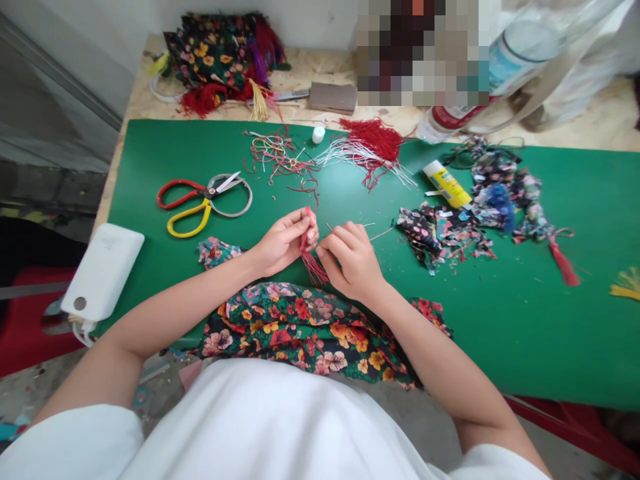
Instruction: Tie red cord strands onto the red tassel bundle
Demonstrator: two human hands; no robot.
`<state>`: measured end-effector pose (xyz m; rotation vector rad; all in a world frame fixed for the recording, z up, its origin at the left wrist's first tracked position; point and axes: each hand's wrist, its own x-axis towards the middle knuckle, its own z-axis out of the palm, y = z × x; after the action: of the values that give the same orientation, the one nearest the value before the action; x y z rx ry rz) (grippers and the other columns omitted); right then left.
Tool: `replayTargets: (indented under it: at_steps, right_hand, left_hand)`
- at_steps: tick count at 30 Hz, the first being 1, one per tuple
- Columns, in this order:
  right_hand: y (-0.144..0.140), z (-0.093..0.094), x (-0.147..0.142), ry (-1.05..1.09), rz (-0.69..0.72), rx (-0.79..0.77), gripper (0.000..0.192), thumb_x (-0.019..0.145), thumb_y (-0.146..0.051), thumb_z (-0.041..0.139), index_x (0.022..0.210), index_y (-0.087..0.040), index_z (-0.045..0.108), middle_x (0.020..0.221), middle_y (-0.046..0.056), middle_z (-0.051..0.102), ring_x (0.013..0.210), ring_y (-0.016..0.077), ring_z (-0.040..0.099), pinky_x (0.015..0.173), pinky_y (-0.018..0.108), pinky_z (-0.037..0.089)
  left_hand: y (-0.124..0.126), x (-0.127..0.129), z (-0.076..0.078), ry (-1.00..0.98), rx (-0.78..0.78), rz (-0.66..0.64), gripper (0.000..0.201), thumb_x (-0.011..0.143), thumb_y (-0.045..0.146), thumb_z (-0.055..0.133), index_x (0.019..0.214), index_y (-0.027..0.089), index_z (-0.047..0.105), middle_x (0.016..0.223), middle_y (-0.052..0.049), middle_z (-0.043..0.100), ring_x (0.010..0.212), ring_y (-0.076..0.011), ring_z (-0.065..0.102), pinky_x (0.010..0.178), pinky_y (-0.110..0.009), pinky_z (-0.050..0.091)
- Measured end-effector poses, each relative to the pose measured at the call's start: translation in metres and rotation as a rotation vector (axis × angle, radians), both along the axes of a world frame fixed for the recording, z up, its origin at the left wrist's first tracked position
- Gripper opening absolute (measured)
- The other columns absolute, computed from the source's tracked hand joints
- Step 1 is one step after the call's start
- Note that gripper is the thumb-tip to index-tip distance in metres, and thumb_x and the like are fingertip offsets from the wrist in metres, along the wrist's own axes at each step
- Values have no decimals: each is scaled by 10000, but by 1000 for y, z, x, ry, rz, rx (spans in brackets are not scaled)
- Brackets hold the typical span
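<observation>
Left hand (285, 241) and right hand (353, 260) both pinch one red thread tassel (311, 257) over the near middle of the green tabletop (500, 320); its top is hidden by fingertips. One folded floral cloth (305, 330) lies just below, its near edge cut off by the white shirt. Two scissors (205, 200), one red-handled and one yellow-handled, lie overlapping at the left, and one yellow glue tube (447, 185) sits far right.

both hands (320, 252) pinch a red tassel (311, 259) over floral fabric (310, 330).
</observation>
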<state>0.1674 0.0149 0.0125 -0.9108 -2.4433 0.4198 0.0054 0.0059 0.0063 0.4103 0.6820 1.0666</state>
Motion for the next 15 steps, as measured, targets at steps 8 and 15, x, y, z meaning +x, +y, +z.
replayTargets:
  at_steps: [8,15]
  right_hand:
    - [1,-5,-1,-98,174,110,263,913,-275,442,681,-217,550,667,29,543,708,172,422,668,337,306]
    - [4,-4,2,-144,385,180,286,907,-249,444,638,-207,531,610,10,523,657,151,408,642,318,303]
  left_hand:
    - [2,1,3,-18,-44,56,151,840,251,595,742,166,517,607,40,443,597,-67,488,620,-198,427]
    - [1,-3,3,-75,-51,-9,158,840,269,598,767,156,516,595,58,407,433,-21,280,408,-146,257]
